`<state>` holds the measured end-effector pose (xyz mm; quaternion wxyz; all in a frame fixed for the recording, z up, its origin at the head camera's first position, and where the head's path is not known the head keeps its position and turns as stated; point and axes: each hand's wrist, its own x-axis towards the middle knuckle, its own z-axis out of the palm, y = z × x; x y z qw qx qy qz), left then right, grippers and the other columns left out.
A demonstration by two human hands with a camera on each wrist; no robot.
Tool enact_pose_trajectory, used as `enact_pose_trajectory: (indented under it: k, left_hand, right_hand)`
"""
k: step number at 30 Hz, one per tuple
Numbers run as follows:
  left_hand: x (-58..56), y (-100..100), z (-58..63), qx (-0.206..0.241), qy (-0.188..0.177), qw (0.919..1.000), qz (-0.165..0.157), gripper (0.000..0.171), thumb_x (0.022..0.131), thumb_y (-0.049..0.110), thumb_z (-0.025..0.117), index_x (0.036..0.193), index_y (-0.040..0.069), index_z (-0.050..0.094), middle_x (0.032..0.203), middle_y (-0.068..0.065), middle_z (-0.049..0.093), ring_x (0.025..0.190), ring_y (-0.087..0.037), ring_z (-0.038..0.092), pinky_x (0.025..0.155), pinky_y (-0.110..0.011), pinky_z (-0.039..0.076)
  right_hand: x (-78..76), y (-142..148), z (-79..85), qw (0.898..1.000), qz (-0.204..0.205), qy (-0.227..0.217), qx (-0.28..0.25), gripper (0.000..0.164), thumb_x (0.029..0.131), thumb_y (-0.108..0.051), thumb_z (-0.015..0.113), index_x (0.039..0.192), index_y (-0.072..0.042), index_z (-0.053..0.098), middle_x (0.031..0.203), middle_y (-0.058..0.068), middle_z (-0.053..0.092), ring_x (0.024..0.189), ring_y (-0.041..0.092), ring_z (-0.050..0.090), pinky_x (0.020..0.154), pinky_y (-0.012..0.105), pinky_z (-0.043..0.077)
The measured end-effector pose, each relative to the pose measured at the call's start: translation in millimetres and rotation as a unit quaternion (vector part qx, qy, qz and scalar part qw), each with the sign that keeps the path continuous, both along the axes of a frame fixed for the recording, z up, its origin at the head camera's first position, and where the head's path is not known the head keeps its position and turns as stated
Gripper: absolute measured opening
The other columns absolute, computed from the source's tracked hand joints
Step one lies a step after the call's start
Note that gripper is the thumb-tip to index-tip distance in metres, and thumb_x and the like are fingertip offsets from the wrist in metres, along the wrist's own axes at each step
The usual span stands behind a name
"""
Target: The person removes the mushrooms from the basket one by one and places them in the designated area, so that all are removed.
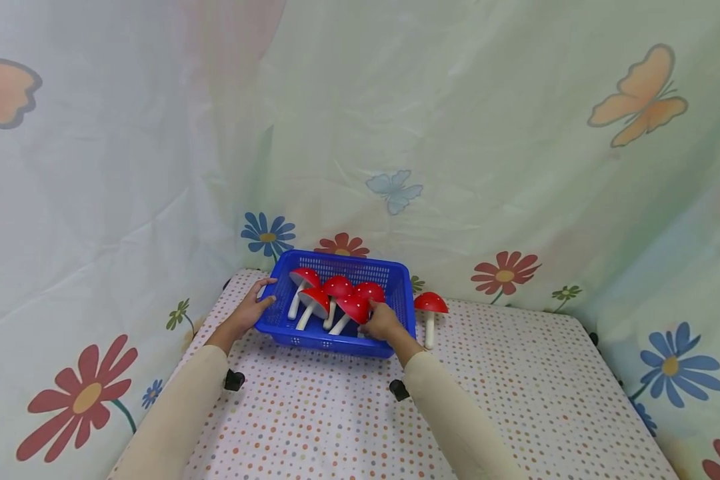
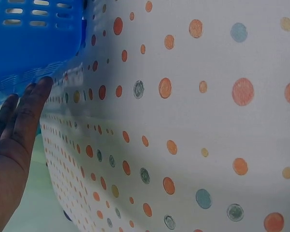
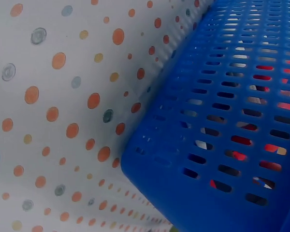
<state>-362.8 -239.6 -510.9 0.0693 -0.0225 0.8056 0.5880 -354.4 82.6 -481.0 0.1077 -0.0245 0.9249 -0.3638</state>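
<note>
Several toy mushrooms (image 1: pixel 338 287) with red, white-dotted caps and white stems lie in a blue plastic basket (image 1: pixel 345 345). My right hand (image 1: pixel 384 323) reaches over the basket's front right rim, its fingers curled at a toy mushroom (image 1: pixel 369 291) on the right side. It appears to grip that mushroom's stem, which the hand mostly hides. At the basket's left end, my left hand (image 1: pixel 253 310) rests with straight fingers against the outer wall; the left wrist view shows those fingers (image 2: pixel 29 111) beside the blue side. The right wrist view shows the perforated basket wall (image 3: pixel 208 121), not the hand.
One more toy mushroom (image 1: pixel 430 303) stands or lies just right of the basket. A dotted cloth covers the table (image 1: pixel 312 407). A printed curtain (image 1: pixel 456 133) hangs behind and along the sides. Black fittings (image 1: pixel 235 381) show at the wrists.
</note>
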Motion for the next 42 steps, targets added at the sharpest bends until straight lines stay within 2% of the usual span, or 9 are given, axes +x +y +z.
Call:
enact_pose_trajectory:
  k: [5, 8, 12, 15, 19, 25, 32, 38, 42]
  left_hand:
    - [-0.2, 1.5, 0.3, -0.012, -0.004, 0.9999, 0.006, 0.047, 0.107, 0.024, 0.04, 0.151, 0.03, 0.025, 0.158, -0.025, 0.024, 0.135, -0.05, 0.042, 0.097, -0.055, 0.051]
    - [-0.8, 2.0, 0.3, -0.015, -0.003, 0.9999, 0.006, 0.047, 0.107, 0.025, 0.04, 0.151, 0.031, 0.025, 0.159, -0.025, 0.023, 0.136, -0.051, 0.041, 0.098, -0.056, 0.051]
    - [-0.7, 1.6, 0.6, -0.011, -0.005, 0.9999, 0.006, 0.047, 0.107, 0.024, 0.039, 0.151, 0.03, 0.025, 0.158, -0.025, 0.024, 0.135, -0.05, 0.043, 0.097, -0.054, 0.052]
    - [0.1, 1.1, 0.9, -0.009, -0.004, 0.9999, 0.004, 0.047, 0.107, 0.024, 0.039, 0.151, 0.03, 0.024, 0.158, -0.025, 0.024, 0.134, -0.05, 0.044, 0.096, -0.054, 0.053]
    - [1.1, 0.5, 1.2, -0.013, -0.003, 0.9999, 0.004, 0.047, 0.107, 0.025, 0.04, 0.151, 0.031, 0.024, 0.159, -0.024, 0.022, 0.135, -0.051, 0.042, 0.097, -0.055, 0.051]
    - [2.3, -0.1, 1.7, -0.017, -0.007, 0.9998, 0.009, 0.047, 0.107, 0.027, 0.039, 0.151, 0.032, 0.024, 0.159, -0.024, 0.022, 0.136, -0.05, 0.041, 0.099, -0.056, 0.05]
    - [2.6, 0.3, 1.6, -0.018, -0.009, 0.9998, 0.009, 0.047, 0.107, 0.027, 0.039, 0.152, 0.032, 0.023, 0.159, -0.025, 0.022, 0.136, -0.051, 0.04, 0.099, -0.057, 0.049]
    - [1.9, 0.2, 1.4, -0.014, -0.013, 0.9998, 0.005, 0.048, 0.107, 0.026, 0.039, 0.152, 0.033, 0.023, 0.159, -0.025, 0.023, 0.136, -0.05, 0.041, 0.099, -0.056, 0.05]
    - [0.9, -0.2, 2.4, -0.012, -0.016, 0.9998, 0.004, 0.048, 0.107, 0.026, 0.039, 0.152, 0.032, 0.023, 0.159, -0.025, 0.024, 0.136, -0.05, 0.042, 0.097, -0.056, 0.051]
  right_hand:
    - [-0.3, 0.9, -1.1, 0.999, 0.001, 0.032, 0.001, 0.065, 0.083, -0.012, 0.076, 0.142, -0.004, 0.051, 0.092, 0.011, 0.067, 0.072, 0.017, 0.059, 0.064, 0.024, 0.049]
    - [0.9, 1.4, 0.5, 0.998, -0.005, 0.055, -0.013, 0.063, 0.087, -0.014, 0.072, 0.144, -0.003, 0.048, 0.098, 0.014, 0.068, 0.074, 0.019, 0.06, 0.063, 0.027, 0.052]
    - [2.5, 2.6, 1.7, 0.995, -0.015, 0.088, -0.032, 0.06, 0.091, -0.018, 0.068, 0.146, -0.008, 0.047, 0.119, 0.017, 0.068, 0.091, 0.023, 0.065, 0.079, 0.036, 0.059]
    - [2.3, 3.5, 0.4, 0.992, -0.019, 0.113, -0.042, 0.056, 0.092, -0.021, 0.068, 0.144, -0.012, 0.049, 0.135, 0.016, 0.062, 0.099, 0.025, 0.062, 0.08, 0.034, 0.057]
    - [0.9, 3.7, -1.7, 0.99, -0.026, 0.114, -0.082, 0.055, 0.092, -0.022, 0.07, 0.143, -0.017, 0.052, 0.129, 0.015, 0.065, 0.08, 0.021, 0.062, 0.061, 0.025, 0.05]
    - [0.7, 4.1, -1.5, 0.985, -0.035, 0.12, -0.114, 0.052, 0.089, -0.023, 0.073, 0.138, -0.016, 0.057, 0.097, 0.014, 0.074, 0.058, 0.011, 0.052, 0.052, 0.02, 0.042]
    - [3.1, 3.6, -1.9, 0.983, -0.044, 0.151, -0.092, 0.045, 0.089, -0.027, 0.073, 0.131, -0.015, 0.062, 0.126, 0.012, 0.068, 0.072, 0.014, 0.056, 0.054, 0.02, 0.041]
    - [5.0, 3.5, -3.6, 0.982, -0.055, 0.157, -0.088, 0.044, 0.091, -0.027, 0.071, 0.131, -0.013, 0.061, 0.102, 0.013, 0.075, 0.047, 0.01, 0.042, 0.048, 0.02, 0.037]
    - [5.4, 3.6, -4.8, 0.98, -0.059, 0.169, -0.086, 0.04, 0.093, -0.024, 0.068, 0.13, -0.011, 0.061, 0.097, 0.014, 0.075, 0.048, 0.009, 0.042, 0.048, 0.02, 0.039]
